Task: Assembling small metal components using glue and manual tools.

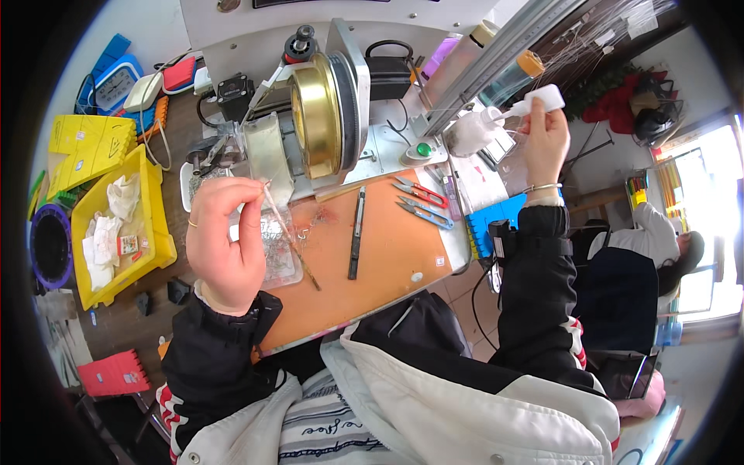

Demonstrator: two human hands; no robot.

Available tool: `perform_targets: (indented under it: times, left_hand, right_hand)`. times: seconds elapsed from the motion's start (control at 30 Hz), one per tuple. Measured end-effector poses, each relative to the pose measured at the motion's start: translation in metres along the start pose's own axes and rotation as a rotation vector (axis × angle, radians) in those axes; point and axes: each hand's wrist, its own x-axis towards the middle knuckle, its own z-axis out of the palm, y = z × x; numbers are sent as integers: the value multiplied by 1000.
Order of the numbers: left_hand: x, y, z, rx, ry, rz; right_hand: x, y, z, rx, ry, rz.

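My left hand (226, 244) is closed in a pinch at the top of a thin, pale brown stick (291, 236). The stick slants down over a clear plastic tray (288, 273) with tiny bits in it. Raised at the right, my right hand (546, 147) grips a white cap (547, 98) with a thin stem. The stem's end reaches the mouth of a tilted white bottle (474, 132). On the orange mat (387, 256) lie a black pen-like tool (357, 232), red-handled snips (421, 191) and blue-handled snips (425, 211).
A machine with a gold wheel (314, 116) and a green button (423, 150) stands behind the mat. To the left is a yellow bin (159, 232) with white cloths. A metal upright (484, 74) rises near the bottle. Another person (632, 256) sits at far right.
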Motion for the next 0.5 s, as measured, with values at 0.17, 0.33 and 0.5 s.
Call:
perform_targets:
  times: [0.17, 0.33, 0.5]
  left_hand:
    - [0, 0, -2, -4, -39, -2]
    - [3, -4, 2, -81, -102, 1]
    - [5, 1, 2, -24, -36, 7]
  right_hand:
    - [7, 16, 0, -193, 43, -76]
    - [-10, 23, 0, -108, -78, 26]
    - [-11, 39, -2, -296, -209, 28]
